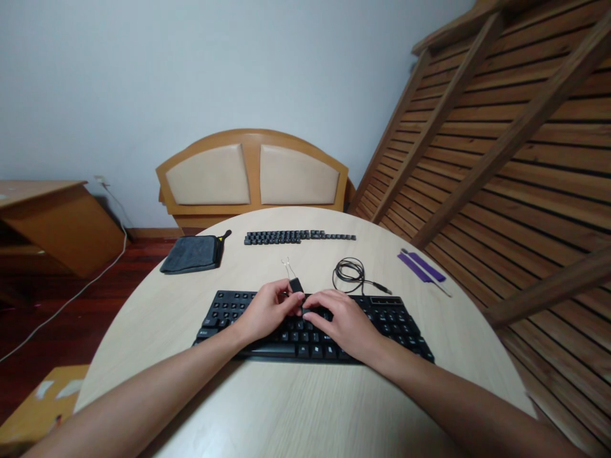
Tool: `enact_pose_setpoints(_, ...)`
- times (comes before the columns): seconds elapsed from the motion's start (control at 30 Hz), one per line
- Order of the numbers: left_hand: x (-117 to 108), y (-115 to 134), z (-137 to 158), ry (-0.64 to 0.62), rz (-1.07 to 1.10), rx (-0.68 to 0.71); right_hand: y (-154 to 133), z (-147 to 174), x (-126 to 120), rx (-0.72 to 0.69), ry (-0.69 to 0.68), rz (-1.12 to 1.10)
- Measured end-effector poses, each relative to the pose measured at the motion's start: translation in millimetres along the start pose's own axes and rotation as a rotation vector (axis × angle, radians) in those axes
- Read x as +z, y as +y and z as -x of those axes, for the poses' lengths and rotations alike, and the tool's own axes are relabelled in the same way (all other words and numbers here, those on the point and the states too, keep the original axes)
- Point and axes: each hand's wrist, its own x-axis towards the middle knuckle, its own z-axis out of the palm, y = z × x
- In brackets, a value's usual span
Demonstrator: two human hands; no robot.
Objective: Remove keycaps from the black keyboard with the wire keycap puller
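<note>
A black keyboard (274, 348) lies on the round table, with bare switches showing at its upper left and keycaps on its lower rows and right side. My left hand (267, 312) is over its middle, closed around the black handle of a keycap puller (296, 285). The puller's two wire prongs point away from me. Beside it, my right hand (346, 321) rests over the keys with thumb and index finger brought together. A small dark bit shows between those fingertips; whether it is a loose keycap or a key on the board is unclear.
Removed keycaps (277, 238) stand in rows at the table's far side. A grey cloth (191, 254) lies at the left. The coiled USB cable (351, 273) sits behind the keyboard. Toward the right edge are a purple strip (415, 266) and a thin brush-like tool (439, 287).
</note>
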Motion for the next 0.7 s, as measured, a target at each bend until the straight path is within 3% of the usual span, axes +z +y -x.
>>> enact_pose_setpoints(0.2,0,-6,-2,0.051,-0.012,-0.02,-4,0,-6,0.002,-0.013,-0.023)
enact_pose_setpoints(0.37,0,-6,-3,0.083,-0.046,-0.035,1,-15,-25,0.06,0.069,-0.046)
enact_pose_setpoints(0.5,0,-4,-2,0.08,-0.095,-0.041,29,-49,-40,0.096,0.121,-0.002)
enact_pose_setpoints(0.7,0,-9,-2,0.064,-0.099,-0.038,79,-111,-49,0.18,0.082,0.177)
